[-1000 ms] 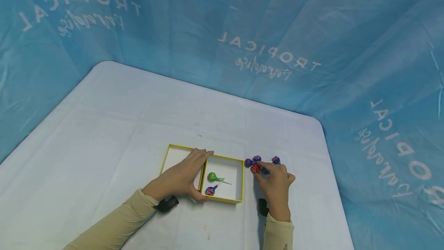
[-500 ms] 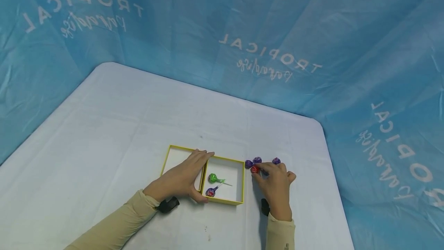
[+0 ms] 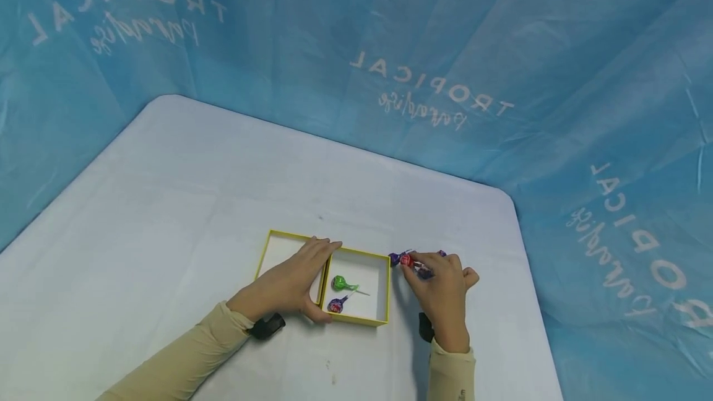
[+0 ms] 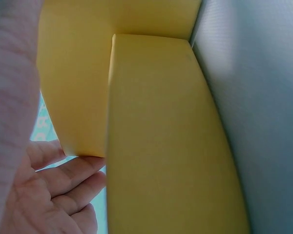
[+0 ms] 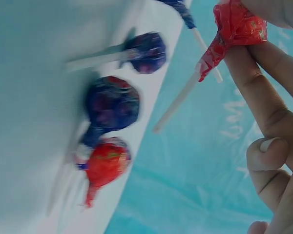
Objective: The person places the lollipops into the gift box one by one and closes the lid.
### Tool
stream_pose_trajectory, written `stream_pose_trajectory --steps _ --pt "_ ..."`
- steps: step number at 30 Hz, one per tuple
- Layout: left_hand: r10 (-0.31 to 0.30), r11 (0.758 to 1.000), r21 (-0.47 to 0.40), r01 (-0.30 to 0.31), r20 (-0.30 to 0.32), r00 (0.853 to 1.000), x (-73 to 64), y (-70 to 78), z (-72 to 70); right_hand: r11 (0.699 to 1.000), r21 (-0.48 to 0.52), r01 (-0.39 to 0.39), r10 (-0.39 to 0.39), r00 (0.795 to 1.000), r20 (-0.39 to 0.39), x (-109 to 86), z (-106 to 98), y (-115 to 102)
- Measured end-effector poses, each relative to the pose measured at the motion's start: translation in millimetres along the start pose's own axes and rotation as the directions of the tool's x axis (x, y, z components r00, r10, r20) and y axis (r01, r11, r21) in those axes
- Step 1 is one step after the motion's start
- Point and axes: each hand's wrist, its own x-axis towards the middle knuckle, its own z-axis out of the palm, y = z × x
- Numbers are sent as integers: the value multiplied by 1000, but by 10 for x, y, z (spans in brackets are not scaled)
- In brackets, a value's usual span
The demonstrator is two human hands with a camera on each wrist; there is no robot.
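My right hand [image 3: 442, 293] pinches a red-wrapped lollipop [image 5: 241, 24] by its head, raised off the table, its white stick free. Beneath it in the right wrist view lie purple lollipops [image 5: 149, 52] and another red lollipop [image 5: 109, 158]. My left hand [image 3: 292, 280] holds the yellow-edged box [image 3: 388, 289], thumb at the near side and fingers at the far side. Yellow outer walls [image 4: 161, 122] fill much of the left wrist view. Inside the box are a green lollipop [image 3: 339, 283] and a purple lollipop [image 3: 336, 306].
A second shallow yellow-edged tray [image 3: 262, 258], perhaps the lid, lies left of the box, partly under my left forearm. The white-covered table [image 3: 312, 172] stretches beyond, ringed by a blue printed curtain [image 3: 312, 48].
My right hand has picked the red lollipop up from the group and raised it slightly. The left hand and the box stay where they were.
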Motion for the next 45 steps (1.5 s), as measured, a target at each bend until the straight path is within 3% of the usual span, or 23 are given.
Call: stream_pose_trajectory --steps 10,18,21,28,38,45 --pt "-24 1000 -5 24 12 1000 -35 -2 -29 997 15 77 -78 996 45 112 -102 -195" --pt "29 999 15 -29 -17 999 -16 7 -35 977 -46 210 -204 973 108 202 -204 -343" --pt "38 999 13 -38 -31 999 -17 9 -33 962 -48 269 -260 955 139 229 -232 -424" --pt "-19 1000 -6 19 7 1000 -28 -4 -16 928 -9 372 -361 905 224 282 -161 -614" --pt "57 998 43 -55 -43 997 -7 -29 29 881 15 473 -457 843 282 377 -50 -778" --pt "70 996 56 -68 -24 997 22 -41 13 855 -6 518 -482 800 357 418 29 -837"
